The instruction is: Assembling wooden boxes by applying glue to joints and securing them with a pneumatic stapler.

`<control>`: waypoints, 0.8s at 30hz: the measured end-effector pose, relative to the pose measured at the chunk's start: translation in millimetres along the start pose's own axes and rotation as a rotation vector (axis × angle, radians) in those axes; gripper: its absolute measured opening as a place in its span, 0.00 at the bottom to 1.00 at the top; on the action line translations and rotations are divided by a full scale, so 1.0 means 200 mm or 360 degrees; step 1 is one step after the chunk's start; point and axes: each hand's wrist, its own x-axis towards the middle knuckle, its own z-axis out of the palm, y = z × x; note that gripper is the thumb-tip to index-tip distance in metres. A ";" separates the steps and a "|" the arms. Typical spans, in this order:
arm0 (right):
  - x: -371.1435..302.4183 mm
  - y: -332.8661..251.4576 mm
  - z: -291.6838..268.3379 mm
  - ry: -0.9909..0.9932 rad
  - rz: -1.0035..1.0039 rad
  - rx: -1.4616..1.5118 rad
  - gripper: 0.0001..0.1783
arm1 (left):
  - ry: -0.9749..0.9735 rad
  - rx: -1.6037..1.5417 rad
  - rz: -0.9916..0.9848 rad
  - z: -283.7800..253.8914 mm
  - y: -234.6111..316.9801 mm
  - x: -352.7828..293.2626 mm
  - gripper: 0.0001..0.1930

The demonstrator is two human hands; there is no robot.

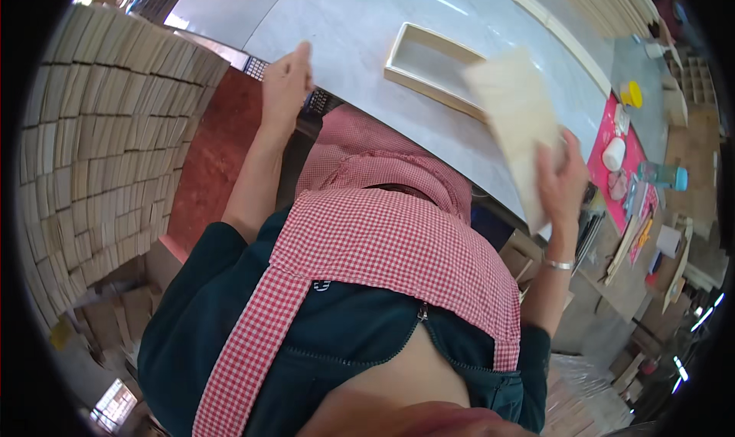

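Observation:
My right hand (565, 178) holds a thin, pale wooden panel (514, 104) near its lower end, at the right of the table. The panel is tilted and smeared by motion, and its far end overlaps the right end of a shallow rectangular wooden frame (430, 94). That frame lies on the table near its front edge, and the pale tabletop shows inside it. Over the table's front edge at the left, my left hand (286, 83) is loosely curled with one digit stretched out. I see nothing in it.
The table (344, 35) has a long strip (563, 35) along its far side. Tall stacks of thin boards (99, 123) stand at the left. On the right, a pink sheet (605, 142) carries a white bottle (614, 153), with a yellow cup (631, 94) and a blue-capped bottle (664, 175) nearby.

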 end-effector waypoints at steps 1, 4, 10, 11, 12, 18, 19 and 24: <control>0.09 -0.07 0.09 -0.0069 -0.0147 0.0014 0.28 | 0.0014 -0.0012 -0.0010 0.03 0.04 -0.05 0.11; 0.25 -0.21 0.26 -0.0118 -0.0547 -0.0074 0.31 | -0.0319 -0.0226 0.0004 0.15 0.14 -0.20 0.13; 0.39 -0.35 0.26 -0.0425 -0.0659 -0.0043 0.41 | -0.0675 -0.0659 -0.0256 0.15 0.11 -0.19 0.14; 0.39 -0.35 0.21 -0.0371 -0.0771 -0.0126 0.42 | -0.0662 -0.0721 -0.0252 0.16 0.11 -0.16 0.15; 0.39 -0.34 0.18 -0.0315 -0.0880 -0.0208 0.44 | -0.0651 -0.0782 -0.0249 0.16 0.11 -0.12 0.15; 0.43 -0.12 0.13 -0.0267 -0.0836 -0.0282 0.50 | -0.0618 -0.0704 -0.0147 0.33 0.18 -0.02 0.16; 0.43 -0.08 0.13 -0.0269 -0.0826 -0.0284 0.50 | -0.0626 -0.0702 -0.0153 0.34 0.17 0.01 0.16; 0.44 0.03 0.16 -0.0351 -0.0689 -0.0238 0.48 | -0.0434 0.0743 0.0737 0.34 0.06 0.06 0.14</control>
